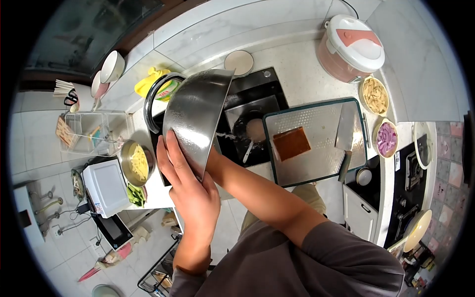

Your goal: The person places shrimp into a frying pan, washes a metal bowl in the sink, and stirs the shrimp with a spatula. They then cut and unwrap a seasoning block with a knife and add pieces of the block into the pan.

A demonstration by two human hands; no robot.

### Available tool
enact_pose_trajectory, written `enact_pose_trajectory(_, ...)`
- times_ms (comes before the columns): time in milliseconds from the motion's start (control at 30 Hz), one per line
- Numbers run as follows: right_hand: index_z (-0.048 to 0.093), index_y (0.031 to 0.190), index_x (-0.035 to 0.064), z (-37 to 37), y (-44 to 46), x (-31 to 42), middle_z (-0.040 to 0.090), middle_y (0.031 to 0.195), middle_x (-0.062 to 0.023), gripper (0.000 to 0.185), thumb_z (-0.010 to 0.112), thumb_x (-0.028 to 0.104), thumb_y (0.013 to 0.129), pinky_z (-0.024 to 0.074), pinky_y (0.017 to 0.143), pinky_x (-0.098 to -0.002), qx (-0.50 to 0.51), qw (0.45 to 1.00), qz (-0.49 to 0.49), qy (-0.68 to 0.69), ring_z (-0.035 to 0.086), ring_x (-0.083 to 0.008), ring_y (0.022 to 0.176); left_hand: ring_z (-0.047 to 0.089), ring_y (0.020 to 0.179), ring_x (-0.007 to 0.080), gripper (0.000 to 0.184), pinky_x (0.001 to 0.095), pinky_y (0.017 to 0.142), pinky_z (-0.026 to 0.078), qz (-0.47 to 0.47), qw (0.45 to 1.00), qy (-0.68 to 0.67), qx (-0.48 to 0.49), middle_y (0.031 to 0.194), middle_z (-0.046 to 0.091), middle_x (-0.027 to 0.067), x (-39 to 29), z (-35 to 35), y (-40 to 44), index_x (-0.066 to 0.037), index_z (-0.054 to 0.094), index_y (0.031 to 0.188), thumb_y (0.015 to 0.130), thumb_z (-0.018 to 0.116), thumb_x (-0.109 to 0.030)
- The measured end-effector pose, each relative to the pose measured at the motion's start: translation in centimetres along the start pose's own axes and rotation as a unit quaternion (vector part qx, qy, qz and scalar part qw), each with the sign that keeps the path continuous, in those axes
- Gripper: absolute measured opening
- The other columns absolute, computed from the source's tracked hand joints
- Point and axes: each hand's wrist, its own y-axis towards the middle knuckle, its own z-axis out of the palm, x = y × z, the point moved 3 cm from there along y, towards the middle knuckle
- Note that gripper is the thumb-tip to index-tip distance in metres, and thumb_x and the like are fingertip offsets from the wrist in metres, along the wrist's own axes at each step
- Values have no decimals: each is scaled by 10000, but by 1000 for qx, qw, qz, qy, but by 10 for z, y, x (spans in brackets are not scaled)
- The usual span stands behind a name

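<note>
A large stainless steel bowl (195, 111) is tilted on its side above the left part of the black sink (277, 91), its open side facing right. Against the outside of the bowl, near its lower end, my left hand (190, 185) grips it with fingers stretched over the metal. My right forearm crosses in front of me to the bowl's rim; my right hand (213, 161) is mostly hidden there, its fingers out of sight. A little water shows beside the rim. Within the sink lie a round pinkish item (256, 130) and a white-handled utensil (248, 151).
Right of the sink, a cutting board (321, 161) carries a brown block (292, 144) and a cleaver (345, 128). Bowls of sliced red onion (386, 138) and pale slices (375, 96) stand beyond, near a rice cooker (351, 49). A black faucet (151, 106) curves behind the steel bowl.
</note>
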Motion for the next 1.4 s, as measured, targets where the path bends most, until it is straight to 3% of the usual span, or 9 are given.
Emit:
enact_pose_trajectory(100, 444, 1259, 124, -3, 0, 3, 522, 1169, -26, 370, 320, 409, 1059, 460, 909, -296, -76, 982, 33, -170, 519, -135, 1073, 440, 1276, 491, 896, 451, 929, 495, 24, 1000, -7, -9, 1495, 299, 252, -3, 1, -1, -85, 223, 1534, 695, 457, 125)
enact_pose_trajectory(200, 491, 1188, 138, 8, 1, 17, 562, 1064, -3, 426, 263, 474, 1057, 488, 841, -286, 139, 935, -48, 322, 550, -119, 972, 434, 1286, 485, 893, 449, 930, 498, 36, 999, -15, -12, 1495, 307, 244, -3, 5, -1, -85, 233, 1531, 693, 456, 128)
enact_pose_trajectory(333, 559, 1110, 102, 2, -2, 15, 578, 1045, -20, 122, 527, 159, 1007, 520, 740, -246, -20, 974, 0, 224, 565, -120, 920, 433, 1294, 472, 890, 435, 928, 503, 40, 999, -6, -3, 1495, 313, 233, -8, 7, 0, -79, 242, 1529, 691, 450, 139)
enact_pose_trajectory(533, 544, 1168, 101, -15, -1, 5, 578, 1080, -36, 176, 505, 187, 1018, 521, 799, -257, -172, 959, 109, 198, 571, -134, 962, 429, 1299, 448, 882, 412, 926, 497, 41, 999, -25, -10, 1489, 321, 217, -9, 9, 6, -78, 248, 1529, 700, 450, 147)
enact_pose_trajectory(600, 550, 1158, 71, -23, 6, 10, 512, 1220, -123, 253, 559, 211, 947, 408, 976, -412, -109, 989, 8, -104, 485, -299, 1106, 421, 1303, 447, 879, 413, 951, 480, 26, 999, -44, -10, 1487, 319, 220, -8, 12, 7, -76, 246, 1529, 704, 448, 146)
enact_pose_trajectory(800, 433, 1443, 167, -37, 3, 56, 190, 1581, -198, 654, 652, 353, 855, 182, 1128, -623, -117, 732, -181, -646, 172, -466, 1442, 455, 1250, 423, 888, 440, 888, 526, 66, 994, -81, -18, 1470, 316, 235, 12, 35, 16, -75, 178, 1544, 722, 444, 131)
enact_pose_trajectory(867, 413, 1470, 255, -47, 0, 69, 186, 1602, -124, 721, 686, 438, 828, 167, 1118, -659, -82, 663, -106, -736, 192, -432, 1448, 579, 1121, 349, 883, 352, 705, 612, -180, 875, -445, 68, 1482, 309, 205, 20, 57, 14, -145, 111, 1558, 763, 375, 137)
enact_pose_trajectory(1033, 430, 1447, 357, -89, -44, 123, 233, 1596, -79, 759, 738, 486, 765, 225, 1082, -706, -63, 542, 47, -837, 215, -396, 1450, 621, 1102, 366, 693, 471, 684, 648, -290, 719, -617, 136, 1404, 427, 180, 4, 125, -9, -162, 229, 1491, 855, 392, 58)
enact_pose_trajectory(1400, 441, 1447, 334, -94, -280, 325, 233, 1589, -128, 733, 680, 571, 796, 206, 1091, -689, -329, 389, 190, -839, 194, -453, 1447, 657, 1001, 306, 659, 431, 728, 641, -214, 618, -563, 505, 1279, 527, 175, -207, 183, -114, -71, 279, 1425, 798, 468, 0)
